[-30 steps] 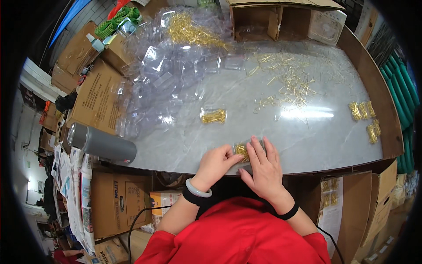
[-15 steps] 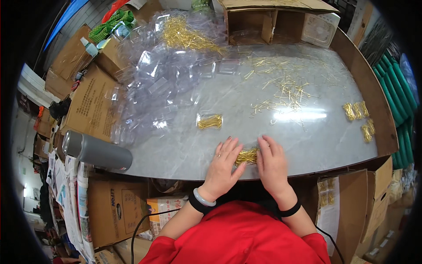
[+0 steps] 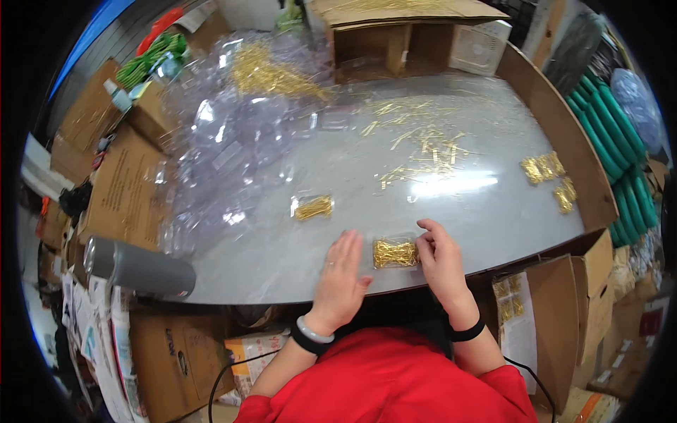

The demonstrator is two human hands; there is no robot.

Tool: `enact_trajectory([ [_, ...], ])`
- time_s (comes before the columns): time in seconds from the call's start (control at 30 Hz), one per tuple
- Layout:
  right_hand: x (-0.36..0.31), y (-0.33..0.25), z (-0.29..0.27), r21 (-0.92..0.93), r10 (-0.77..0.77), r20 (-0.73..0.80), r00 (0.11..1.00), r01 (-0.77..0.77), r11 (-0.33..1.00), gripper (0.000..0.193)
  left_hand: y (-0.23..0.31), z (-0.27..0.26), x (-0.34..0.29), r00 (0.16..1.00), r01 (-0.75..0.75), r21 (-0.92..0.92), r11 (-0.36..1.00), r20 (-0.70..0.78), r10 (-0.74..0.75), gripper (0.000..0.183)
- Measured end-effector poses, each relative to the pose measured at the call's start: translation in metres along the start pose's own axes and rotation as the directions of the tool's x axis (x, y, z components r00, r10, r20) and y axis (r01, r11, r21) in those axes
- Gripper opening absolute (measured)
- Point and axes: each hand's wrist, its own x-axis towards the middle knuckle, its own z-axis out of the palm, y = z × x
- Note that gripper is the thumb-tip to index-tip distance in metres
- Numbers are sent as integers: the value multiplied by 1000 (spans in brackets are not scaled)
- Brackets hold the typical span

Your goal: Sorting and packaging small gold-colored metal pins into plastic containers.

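Person in red top (image 3: pixel 388 377) at a grey table (image 3: pixel 493 229), both forearms over the near edge. Clear box of gold wire pins (image 3: pixel 395 252) lies on the tabletop near that edge, between the two hands. Left hand (image 3: pixel 340 278): released, fingers extended and together, just beside the box's left end, apart from it. Right hand (image 3: pixel 440 259): fingers bent at the box's right end, apparently touching; cannot tell whether they pinch it. Second filled box (image 3: pixel 312 207) sits farther up and to the left. Loose pins (image 3: pixel 430 148) lie scattered beyond the hands. Heap of clear containers (image 3: pixel 229 155) at left, a gold pin pile (image 3: pixel 271 74) on top at its far end. Filled packs (image 3: pixel 543 169) near the right cardboard wall (image 3: pixel 564 123); grey flask (image 3: pixel 144 269) at the left corner.
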Motion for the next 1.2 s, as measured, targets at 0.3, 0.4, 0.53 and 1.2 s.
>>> enact_trajectory([
  [0.3,11,82,-132,88,280,-437,855,-270,959,32,-6,5,-9,999,31,19,999,-29,-30,58],
  [0.4,18,136,-191,81,282,-609,741,-296,952,34,0,6,-4,999,16,5,1000,-34,-16,59],
  [0.53,34,185,-250,73,310,-737,600,-386,920,32,0,7,-4,1000,3,47,999,-30,-1,59],
  [1.2,177,18,-110,-397,-56,576,815,339,853,64,-1,9,-5,993,-5,56,998,-116,11,52],
])
